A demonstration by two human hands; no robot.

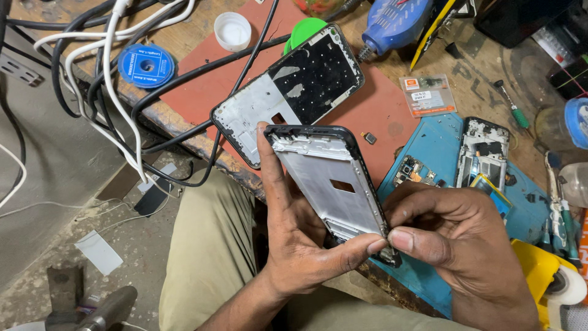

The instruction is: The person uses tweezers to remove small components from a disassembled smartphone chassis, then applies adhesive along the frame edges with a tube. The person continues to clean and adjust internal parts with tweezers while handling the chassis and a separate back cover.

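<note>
Head view: the left hand [300, 239] grips a bare phone frame [334, 184] from below, its index finger running up the frame's left edge and its thumb pressed on the lower end. The right hand [456, 236] pinches that same lower right corner between thumb and curled fingers. The frame is held tilted above the person's lap, just in front of the counter [484, 79] edge. On the counter behind it a second phone frame [288, 92] lies on a red mat [380, 104], with black and white cables [110, 79] to its left. A dismantled phone [482, 153] rests on a blue mat [438, 144] to the right.
</note>
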